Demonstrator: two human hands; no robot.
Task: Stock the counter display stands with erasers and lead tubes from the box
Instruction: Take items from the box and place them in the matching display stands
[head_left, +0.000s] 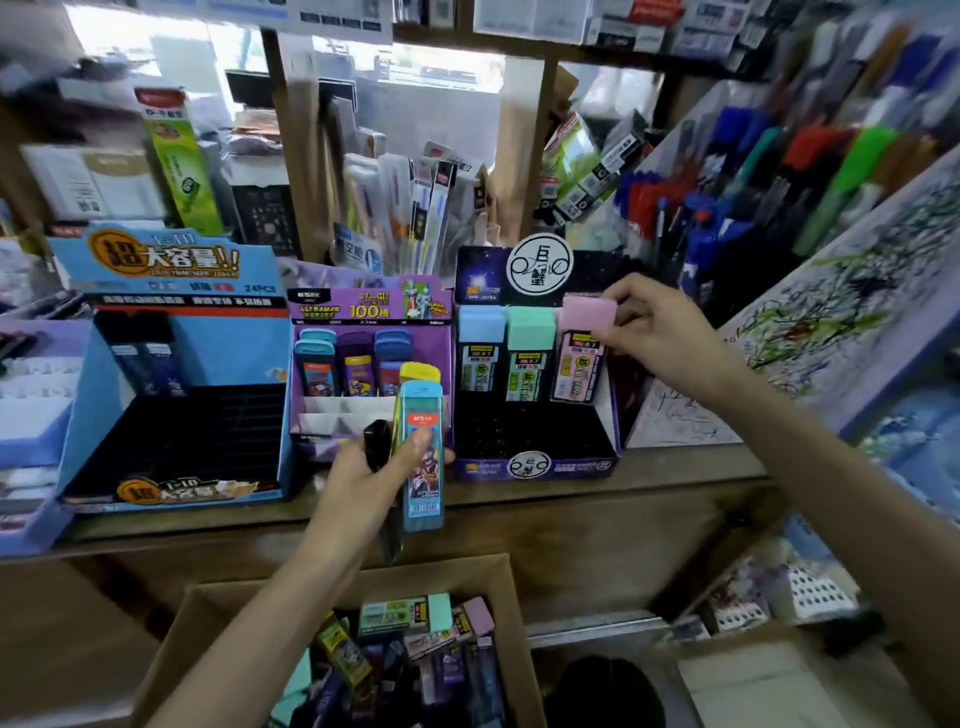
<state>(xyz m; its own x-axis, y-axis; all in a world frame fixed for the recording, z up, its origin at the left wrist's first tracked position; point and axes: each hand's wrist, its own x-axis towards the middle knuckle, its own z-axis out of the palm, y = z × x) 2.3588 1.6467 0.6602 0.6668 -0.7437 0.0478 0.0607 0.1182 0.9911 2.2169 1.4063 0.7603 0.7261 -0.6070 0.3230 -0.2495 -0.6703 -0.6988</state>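
Pink tube (579, 364) first: the right grip (660, 325) pinches its cap between thumb and curled fingertips and holds it upright in the back row of the dark stand (530, 465). It is just beside a green tube (527, 358), with a blue tube (480, 353) one place further on. Holding it by the cap probably leaves the body free to slide into its slot and keeps the label facing out like its neighbours. Whether it is fully seated I cannot tell.

The left grip (363, 478) is wrapped round a teal tube (422, 452), thumb pressed on its face, with a black tube (379, 441) clamped in the same fist. A yellow cap (420, 371) shows just behind the teal top. I cannot tell whether that cap belongs to a third held tube or to one standing in the purple stand (371, 332).

This grip hovers in front of the purple stand, over the edge of the surface (675, 478). It seems to serve as a ready store, saving a reach down for every piece. The teal tube's printing looks like that stand's stock. The black one likely suits the blue stand (171, 364), where only two dark tubes stand at the back.

Below the surface, between the arms, the open box (498, 571) holds a heap of tubes, so much stocking looks left to do.
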